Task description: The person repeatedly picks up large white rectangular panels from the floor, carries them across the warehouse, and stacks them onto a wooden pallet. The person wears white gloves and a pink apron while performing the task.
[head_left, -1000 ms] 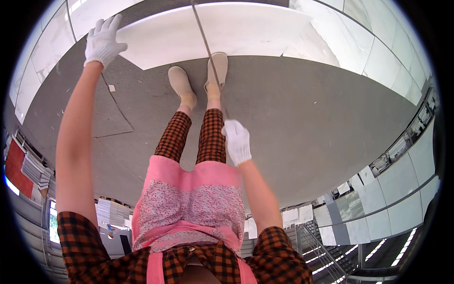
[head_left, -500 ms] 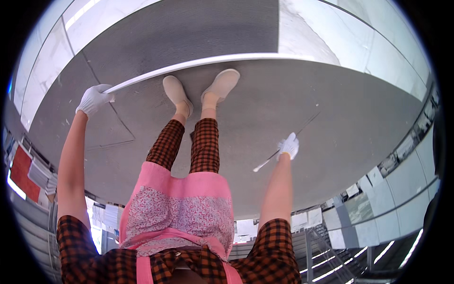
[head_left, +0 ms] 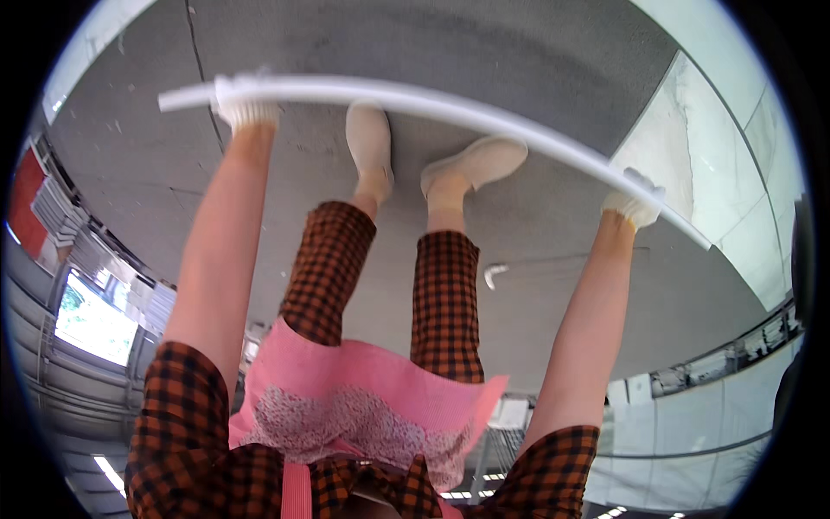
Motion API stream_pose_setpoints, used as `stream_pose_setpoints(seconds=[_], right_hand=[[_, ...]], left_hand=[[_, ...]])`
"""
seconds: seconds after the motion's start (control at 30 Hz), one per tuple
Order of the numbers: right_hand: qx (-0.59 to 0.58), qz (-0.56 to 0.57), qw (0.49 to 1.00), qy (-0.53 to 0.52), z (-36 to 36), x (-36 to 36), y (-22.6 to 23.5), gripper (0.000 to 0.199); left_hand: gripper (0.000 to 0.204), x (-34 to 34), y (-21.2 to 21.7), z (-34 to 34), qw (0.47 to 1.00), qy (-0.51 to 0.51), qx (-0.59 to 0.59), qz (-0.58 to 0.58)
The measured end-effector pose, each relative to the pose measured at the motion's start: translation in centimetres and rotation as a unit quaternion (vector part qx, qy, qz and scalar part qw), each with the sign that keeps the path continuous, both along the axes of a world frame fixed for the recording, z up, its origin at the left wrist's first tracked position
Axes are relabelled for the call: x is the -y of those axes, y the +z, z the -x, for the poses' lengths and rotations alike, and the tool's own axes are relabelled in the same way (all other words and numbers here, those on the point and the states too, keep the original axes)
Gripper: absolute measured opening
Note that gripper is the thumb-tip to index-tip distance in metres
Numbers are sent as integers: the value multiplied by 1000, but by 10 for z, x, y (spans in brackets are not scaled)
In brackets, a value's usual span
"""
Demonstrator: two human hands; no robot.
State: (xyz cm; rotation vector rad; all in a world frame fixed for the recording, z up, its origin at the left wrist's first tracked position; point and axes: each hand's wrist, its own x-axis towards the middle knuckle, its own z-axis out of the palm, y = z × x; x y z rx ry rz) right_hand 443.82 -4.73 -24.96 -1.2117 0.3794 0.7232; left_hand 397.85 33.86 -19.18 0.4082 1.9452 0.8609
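Observation:
A long, thin white strip (head_left: 415,93) spans the view in front of me, raised at waist level or higher and passing over my shoes; the lens bends it. Near its left end my left hand (head_left: 246,97), in a white knit glove, is closed around it, somewhat blurred. My right hand (head_left: 634,201), gloved alike, grips the strip close to its right end. Short lengths of the strip stick out beyond both hands. Below it, on the floor, lies a small curved white piece (head_left: 494,275), with a faint dark line beside it.
I stand on a grey concrete floor (head_left: 337,294) in pale shoes (head_left: 475,164). White marbled slabs (head_left: 692,143) lie at the right, and another pale edge shows at far left. Stacked panels (head_left: 69,208) and a bright window (head_left: 95,320) are at the left rim.
My right hand has moved up and right from low over the floor and taken hold of the strip. The left hand has shifted right and up with it. My view and stance have turned.

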Motion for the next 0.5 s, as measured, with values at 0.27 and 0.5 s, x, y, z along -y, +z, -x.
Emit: stream_pose_setpoints(seconds=[0.27,0.5], right_hand=[[115,428,893,76,77,-119,241,49],[24,373,905,203,119,-90,360,58]], left_hand=[[72,-47,185,22,971,-139,-178,78],[80,14,286,162,971,-180,-94,128]])
